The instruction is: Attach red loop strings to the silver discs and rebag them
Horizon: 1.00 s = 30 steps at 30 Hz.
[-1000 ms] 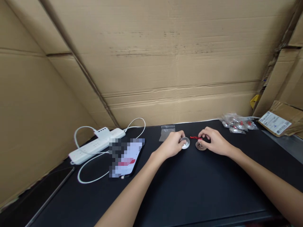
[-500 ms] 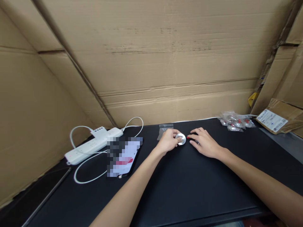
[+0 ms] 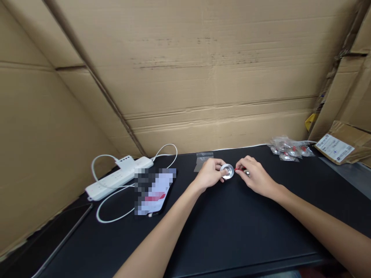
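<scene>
My left hand (image 3: 209,173) is closed on the rim of a shiny round silver disc (image 3: 230,171), dished in the middle, with the thumb over its face. Just to the right, my right hand (image 3: 256,175) pinches a small red piece (image 3: 237,169) between thumb and fingertips. A bit of something shiny (image 3: 246,173) shows under the right fingers; its kind cannot be made out. The red piece is close beside the disc, and I cannot tell whether they touch. Behind my left hand a small clear plastic bag (image 3: 202,159) lies flat.
On the black table (image 3: 232,235), a white power strip (image 3: 113,179) with looping cables and a phone (image 3: 156,193) lie left. Several clear packets (image 3: 290,148) of silver and red parts and a labelled cardboard box (image 3: 344,143) sit right. Cardboard walls (image 3: 185,77) enclose the table.
My right fingers, spread beside the red piece before, have closed on it. The disc in my left hand has moved slightly right. The view has shifted a little.
</scene>
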Available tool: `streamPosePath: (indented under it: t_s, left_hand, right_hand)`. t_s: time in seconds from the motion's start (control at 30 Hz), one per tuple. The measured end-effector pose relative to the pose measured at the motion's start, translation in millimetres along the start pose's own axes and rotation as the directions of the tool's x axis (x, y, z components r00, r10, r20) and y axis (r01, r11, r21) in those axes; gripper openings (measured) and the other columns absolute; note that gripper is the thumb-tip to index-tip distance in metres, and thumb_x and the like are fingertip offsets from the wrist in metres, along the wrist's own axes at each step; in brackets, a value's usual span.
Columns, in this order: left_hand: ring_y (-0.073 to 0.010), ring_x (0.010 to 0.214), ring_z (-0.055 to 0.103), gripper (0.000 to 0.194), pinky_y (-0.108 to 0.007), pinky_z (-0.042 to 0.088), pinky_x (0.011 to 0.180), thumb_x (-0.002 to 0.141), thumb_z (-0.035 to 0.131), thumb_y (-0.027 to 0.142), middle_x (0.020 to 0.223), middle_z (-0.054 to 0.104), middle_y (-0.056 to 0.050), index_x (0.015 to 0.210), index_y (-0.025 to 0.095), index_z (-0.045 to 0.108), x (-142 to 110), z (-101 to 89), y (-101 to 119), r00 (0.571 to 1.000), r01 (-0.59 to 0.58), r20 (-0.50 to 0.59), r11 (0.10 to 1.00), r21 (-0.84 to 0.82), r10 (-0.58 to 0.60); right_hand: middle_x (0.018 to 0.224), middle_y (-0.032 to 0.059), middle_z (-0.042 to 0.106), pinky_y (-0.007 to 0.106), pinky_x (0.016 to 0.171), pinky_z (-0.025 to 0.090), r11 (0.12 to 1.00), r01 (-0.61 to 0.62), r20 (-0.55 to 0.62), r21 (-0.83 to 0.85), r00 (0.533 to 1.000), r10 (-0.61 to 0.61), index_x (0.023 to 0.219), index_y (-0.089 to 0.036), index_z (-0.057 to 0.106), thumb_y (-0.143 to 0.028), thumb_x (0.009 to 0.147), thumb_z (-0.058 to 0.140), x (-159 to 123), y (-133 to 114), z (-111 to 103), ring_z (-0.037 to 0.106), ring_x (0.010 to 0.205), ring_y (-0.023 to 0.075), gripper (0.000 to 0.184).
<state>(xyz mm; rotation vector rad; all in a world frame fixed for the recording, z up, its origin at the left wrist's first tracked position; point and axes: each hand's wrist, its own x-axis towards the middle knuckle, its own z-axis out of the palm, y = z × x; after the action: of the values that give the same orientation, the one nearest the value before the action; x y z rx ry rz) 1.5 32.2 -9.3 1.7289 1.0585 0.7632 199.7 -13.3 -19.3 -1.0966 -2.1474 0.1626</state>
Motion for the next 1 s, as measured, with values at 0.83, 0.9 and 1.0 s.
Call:
streamPosePath:
  t_s: [0.83, 0.9, 1.0]
  left_hand:
    - [-0.0205, 0.082, 0.070, 0.015, -0.031, 0.054, 0.074, 0.084, 0.060, 0.011, 0.092, 0.073, -0.015, 0.094, 0.009, 0.070, -6, 14.4, 19, 0.993, 0.121, 0.080, 0.823, -0.555, -0.092]
    - [-0.0206, 0.082, 0.069, 0.015, -0.031, 0.054, 0.074, 0.083, 0.061, 0.012, 0.091, 0.073, -0.014, 0.095, 0.009, 0.070, -7, 15.5, 19, 0.994, 0.111, 0.078, 0.825, -0.554, -0.081]
    - [-0.0201, 0.083, 0.069, 0.014, -0.031, 0.054, 0.075, 0.082, 0.064, 0.014, 0.092, 0.073, -0.014, 0.094, 0.009, 0.070, -8, 17.0, 21, 0.994, 0.101, 0.083, 0.831, -0.547, -0.067]
  right_hand:
    - [0.074, 0.0016, 0.065, 0.026, 0.063, 0.049, 0.854, -0.209, -0.172, 0.477, 0.930, 0.324, 0.080, -0.019, 0.055, -0.023, 0.080, 0.062, 3, 1, -3, 0.064, 0.068, 0.0157, 0.008]
    - [0.072, 0.0014, 0.064, 0.025, 0.060, 0.049, 0.838, -0.213, -0.152, 0.503, 0.932, 0.328, 0.077, -0.019, 0.056, -0.023, 0.078, 0.065, 3, 4, 0, 0.063, 0.065, 0.0149, 0.009]
    - [0.066, -0.0006, 0.064, 0.024, 0.053, 0.047, 0.820, -0.225, -0.104, 0.527, 0.940, 0.325, 0.081, -0.019, 0.059, -0.024, 0.080, 0.064, 2, 4, 2, 0.060, 0.056, 0.0127, 0.007]
